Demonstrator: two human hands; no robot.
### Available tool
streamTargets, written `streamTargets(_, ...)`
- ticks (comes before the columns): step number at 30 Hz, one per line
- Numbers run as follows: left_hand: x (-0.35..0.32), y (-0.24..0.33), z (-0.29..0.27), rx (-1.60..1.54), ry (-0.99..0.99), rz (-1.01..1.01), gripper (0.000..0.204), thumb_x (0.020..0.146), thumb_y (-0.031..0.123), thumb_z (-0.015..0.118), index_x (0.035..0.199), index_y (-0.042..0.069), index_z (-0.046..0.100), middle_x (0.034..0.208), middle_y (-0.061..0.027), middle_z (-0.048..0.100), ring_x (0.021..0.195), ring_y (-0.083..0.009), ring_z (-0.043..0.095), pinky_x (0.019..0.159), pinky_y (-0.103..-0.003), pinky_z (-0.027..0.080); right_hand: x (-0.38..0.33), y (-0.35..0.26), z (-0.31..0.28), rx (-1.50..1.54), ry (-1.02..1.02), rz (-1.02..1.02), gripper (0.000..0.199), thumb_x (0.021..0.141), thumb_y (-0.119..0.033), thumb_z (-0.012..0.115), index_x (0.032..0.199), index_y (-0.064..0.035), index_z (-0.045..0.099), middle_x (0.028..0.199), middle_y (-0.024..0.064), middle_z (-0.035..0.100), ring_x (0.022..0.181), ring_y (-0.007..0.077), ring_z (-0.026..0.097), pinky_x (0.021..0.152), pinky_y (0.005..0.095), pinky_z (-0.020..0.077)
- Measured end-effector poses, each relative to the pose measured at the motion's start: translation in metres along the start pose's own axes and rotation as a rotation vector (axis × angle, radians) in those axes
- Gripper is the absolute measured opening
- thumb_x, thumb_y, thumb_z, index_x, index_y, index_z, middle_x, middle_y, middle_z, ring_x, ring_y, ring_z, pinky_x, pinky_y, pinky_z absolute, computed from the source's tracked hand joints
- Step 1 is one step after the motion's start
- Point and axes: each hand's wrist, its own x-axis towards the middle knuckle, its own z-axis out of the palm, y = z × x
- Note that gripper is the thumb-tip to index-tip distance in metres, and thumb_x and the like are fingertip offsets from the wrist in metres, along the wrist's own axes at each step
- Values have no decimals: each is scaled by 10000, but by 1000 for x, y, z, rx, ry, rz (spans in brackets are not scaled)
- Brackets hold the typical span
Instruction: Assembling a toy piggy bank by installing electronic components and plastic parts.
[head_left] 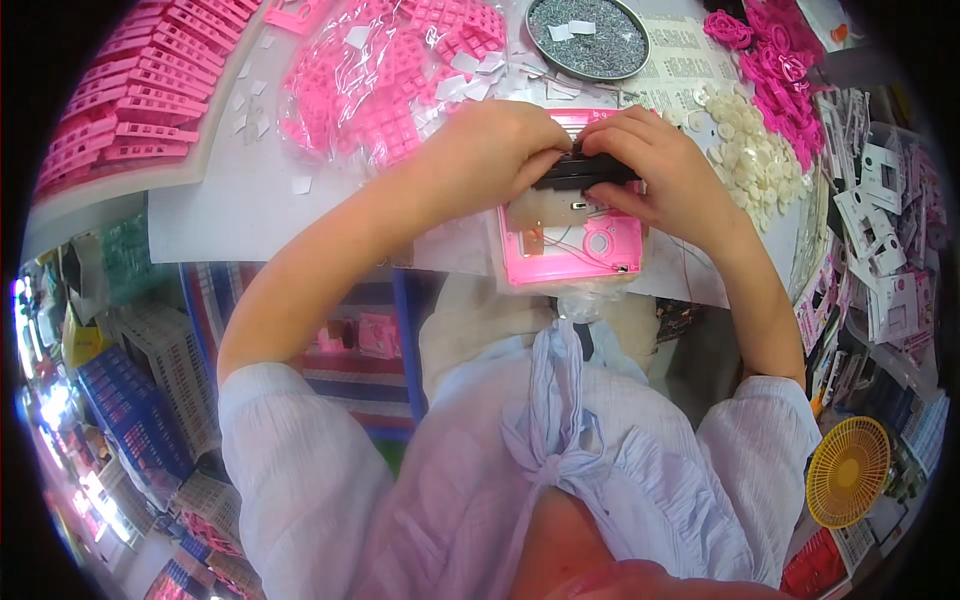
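A pink plastic housing (560, 268) lies at the table's front edge, with thin wires, a small board and a round opening showing in its near half. Across its far half sits a long black bar-shaped part (585, 181); I cannot tell its exact kind. My left hand (500, 148) is closed at the bar's left end, thumb and fingers pinched together. From the right, my right hand (665, 175) grips the bar's other end, with the thumb on the near side and curled fingers on the far side. The fingers hide part of the housing's far edge.
Beyond the hands stand a clear bag of pink grid-like parts (360, 90) and a round tray of tiny metal pieces (588, 45). White discs (755, 160) and bright pink coils (780, 85) lie right. Pink parts (130, 110) are stacked far left. A yellow basket (848, 472) sits lower right.
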Motion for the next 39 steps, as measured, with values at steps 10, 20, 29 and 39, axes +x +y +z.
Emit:
streamTargets(10,14,1,-5,-253,-94,-265,136,886,123,727,947,1,726,718,-109,680,595,-157,629,566,-304,492,-4,-5,-1,49,7,127,557,727,-126,822,1237,-63,608,1092,140,672,1021,332,648,883,418,544)
streamTargets(20,1,-11,-10,-423,-50,-290,135,904,106,712,982,-4,705,784,-93,649,672,-152,614,620,-306,482,10,-20,2,126,54,122,591,704,-111,830,1245,-59,597,1039,131,678,995,342,643,852,425,544)
streamTargets(29,4,-2,-15,-162,-85,-135,148,864,123,732,935,-6,719,783,-110,680,696,-194,640,643,-342,499,7,-19,8,17,-14,47,422,695,-146,841,1055,-55,640,1047,99,659,996,320,617,849,410,540)
streamTargets(39,14,-2,-18,-360,-252,-502,211,869,176,729,954,-15,750,772,-91,723,703,-123,655,647,-304,521,3,-42,13,-211,119,-5,356,695,-134,823,1012,-54,684,1011,58,663,959,253,623,771,346,558)
